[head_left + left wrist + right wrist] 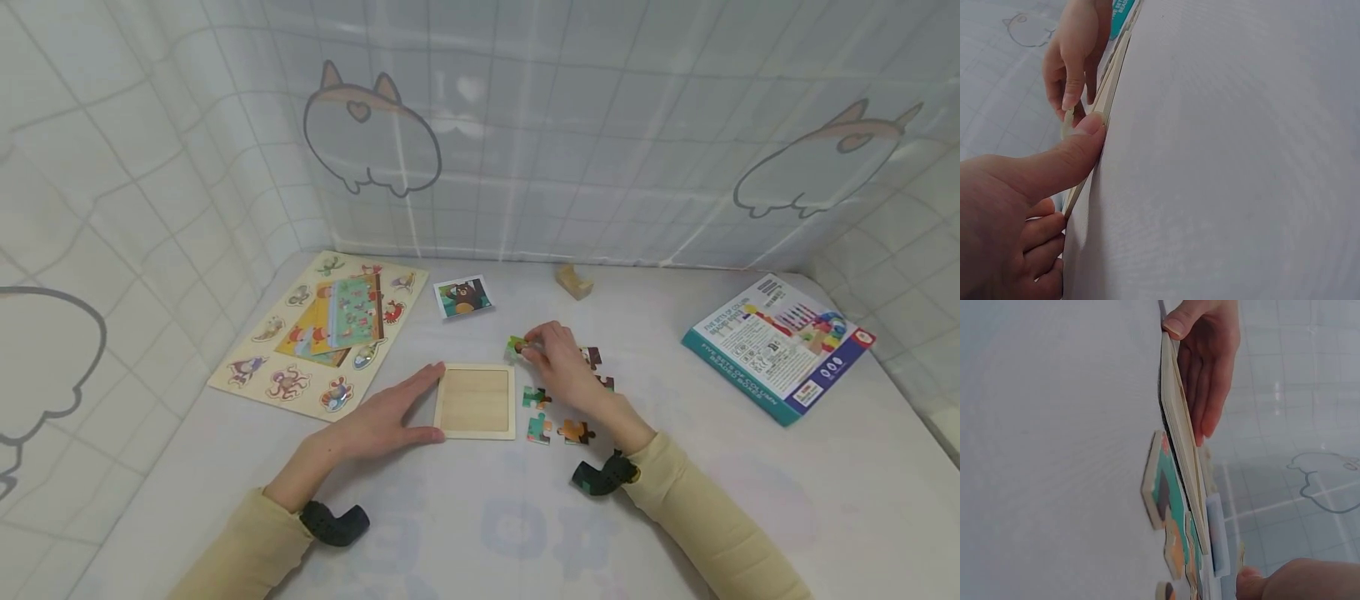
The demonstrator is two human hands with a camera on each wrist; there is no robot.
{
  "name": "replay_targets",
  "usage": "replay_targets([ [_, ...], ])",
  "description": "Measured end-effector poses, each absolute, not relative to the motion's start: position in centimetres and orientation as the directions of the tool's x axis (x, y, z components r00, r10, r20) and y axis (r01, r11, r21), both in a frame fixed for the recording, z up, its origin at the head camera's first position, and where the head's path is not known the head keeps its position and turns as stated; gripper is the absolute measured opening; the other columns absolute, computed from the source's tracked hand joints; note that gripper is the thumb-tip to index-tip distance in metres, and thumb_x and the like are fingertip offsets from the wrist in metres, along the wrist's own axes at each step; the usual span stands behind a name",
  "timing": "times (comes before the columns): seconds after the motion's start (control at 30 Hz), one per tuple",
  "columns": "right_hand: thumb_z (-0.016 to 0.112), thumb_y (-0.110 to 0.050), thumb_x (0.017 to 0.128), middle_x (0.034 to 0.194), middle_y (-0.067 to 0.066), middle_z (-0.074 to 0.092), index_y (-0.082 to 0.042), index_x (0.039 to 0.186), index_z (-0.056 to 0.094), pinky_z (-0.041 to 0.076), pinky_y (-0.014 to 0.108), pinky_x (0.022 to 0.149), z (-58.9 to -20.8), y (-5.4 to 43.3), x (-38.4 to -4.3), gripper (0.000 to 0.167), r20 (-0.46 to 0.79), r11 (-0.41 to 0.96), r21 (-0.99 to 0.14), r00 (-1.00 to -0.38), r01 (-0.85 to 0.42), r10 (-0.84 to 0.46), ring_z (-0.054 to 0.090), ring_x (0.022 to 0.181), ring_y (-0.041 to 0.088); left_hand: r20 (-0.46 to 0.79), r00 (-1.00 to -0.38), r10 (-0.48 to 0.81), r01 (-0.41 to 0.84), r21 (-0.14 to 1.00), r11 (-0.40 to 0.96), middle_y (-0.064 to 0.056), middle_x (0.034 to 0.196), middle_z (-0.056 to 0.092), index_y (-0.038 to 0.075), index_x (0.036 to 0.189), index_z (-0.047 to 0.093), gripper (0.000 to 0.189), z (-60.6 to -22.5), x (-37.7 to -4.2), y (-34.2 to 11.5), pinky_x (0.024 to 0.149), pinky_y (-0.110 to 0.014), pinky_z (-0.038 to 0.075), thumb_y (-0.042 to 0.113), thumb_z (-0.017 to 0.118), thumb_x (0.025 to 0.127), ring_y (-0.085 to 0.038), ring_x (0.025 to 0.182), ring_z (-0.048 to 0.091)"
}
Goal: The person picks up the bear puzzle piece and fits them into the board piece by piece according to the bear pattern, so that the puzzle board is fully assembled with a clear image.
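A square wooden puzzle tray with a raised rim lies bare on the table. My left hand touches its left side, fingers extended to the far corner and thumb against the near one. To the right of the tray, my right hand pinches a small green puzzle piece between thumb and fingertips, held near the tray's far right corner. Loose jigsaw pieces lie below and beside that hand: a green one, a teal one and an orange one. Others are partly hidden behind it.
A bear picture card lies beyond the tray. At left is a sea-animal board with illustrated sheets on it. A small wooden block stands at the back. A teal-edged box lies at right.
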State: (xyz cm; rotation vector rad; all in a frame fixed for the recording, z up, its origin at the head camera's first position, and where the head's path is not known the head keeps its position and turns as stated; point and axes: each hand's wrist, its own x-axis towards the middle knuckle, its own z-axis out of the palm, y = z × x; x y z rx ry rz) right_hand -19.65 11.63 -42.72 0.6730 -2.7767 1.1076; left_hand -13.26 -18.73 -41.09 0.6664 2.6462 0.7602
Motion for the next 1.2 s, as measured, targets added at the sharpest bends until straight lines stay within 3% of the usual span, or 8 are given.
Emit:
replay_targets([
  [0.27,0.054,-0.017,0.104,0.119,0.018,0.057,0.005,0.121,0.057,0.047,0.043,0.091,-42.7,11.4,-19.4,0.028,0.234,0.642,-0.631,-0.897,-0.434,-0.376,0.051,0.108,0.030,-0.161,-0.845,0.511,0.351,0.554,0.755,-0.009,0.166,0.021,0.013,0.161,0.020,0.098,-41.0,-13.1,-18.8,0.121,-0.051,0.028,0.053,0.072,0.087,-0.032,0.152,0.024],
  [0.6,0.056,-0.015,0.103,0.114,0.015,0.059,0.004,0.120,0.058,0.042,0.034,0.075,-42.2,10.3,-18.5,0.025,0.256,0.620,-0.632,-0.881,-0.465,-0.399,0.045,0.092,0.024,-0.159,-0.841,0.517,0.355,0.560,0.749,-0.010,0.166,0.021,0.011,0.160,0.021,0.096,-40.8,-13.0,-18.7,0.121,-0.050,0.027,0.050,0.072,0.089,-0.031,0.152,0.023],
  [0.87,0.057,-0.013,0.102,0.115,0.016,0.059,0.004,0.116,0.058,0.046,0.039,0.083,-41.6,8.3,-17.9,0.022,0.287,0.581,-0.621,-0.842,-0.526,-0.456,0.050,0.101,0.028,-0.162,-0.842,0.515,0.352,0.559,0.750,-0.008,0.167,0.019,0.014,0.161,0.019,0.096,-41.3,-13.1,-18.9,0.121,-0.050,0.028,0.052,0.070,0.089,-0.030,0.152,0.022],
  [1.2,0.059,-0.013,0.101,0.114,0.014,0.058,0.003,0.116,0.058,0.047,0.039,0.084,-41.4,6.0,-17.9,0.021,0.259,0.579,-0.623,-0.837,-0.526,-0.482,0.051,0.100,0.026,-0.170,-0.847,0.503,0.338,0.558,0.758,-0.005,0.167,0.020,0.017,0.161,0.020,0.097,-41.2,-13.2,-18.7,0.121,-0.049,0.029,0.056,0.069,0.088,-0.028,0.153,0.023],
])
